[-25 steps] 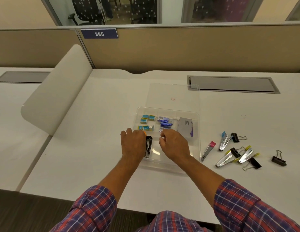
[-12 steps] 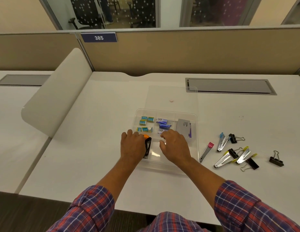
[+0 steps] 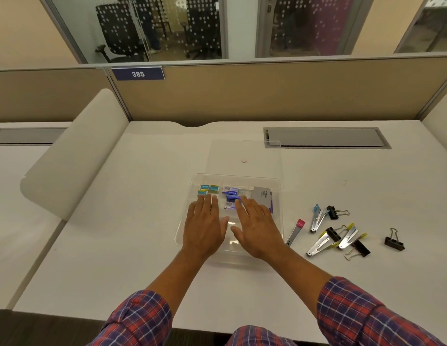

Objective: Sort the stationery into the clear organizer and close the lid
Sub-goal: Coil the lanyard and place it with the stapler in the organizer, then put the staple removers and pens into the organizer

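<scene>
head view: by our read we're abt halfway. the clear organizer (image 3: 180, 233) sits mid-desk (image 3: 117, 245) right in front of us, w/ its lid (image 3: 244, 148) swung open and lying flat on the desk behind it, so closing isn't done yet. the back row holds small teal boxes (image 3: 208, 189) at left, blue boxes (image 3: 231, 194) in the middle and a grey card pack (image 3: 261, 196) at right. left to sort, on the desk right of the organizer, are four slim metal tools (image 3: 322, 242) w/ coloured tips (pink, blue, two yellow) and four black binder clips (image 3: 394, 242). our left hand (image 3: 205, 228) and right hand (image 3: 254, 228) lie flat, palms down, fingers straight, side by side over the front compartments. the thumbs are close but apart; neither hand grips anything we can see, and what's under the palms is hidden. as for direction, the organizer faces up, hinge edge away from us, front edge toward us, sides square w/ the desk edge. it looks abt as deep as wide from here, so we can't call its long axis. the slim tools lie diagonal, near-left to far-right, coloured tips at the far end.
</scene>
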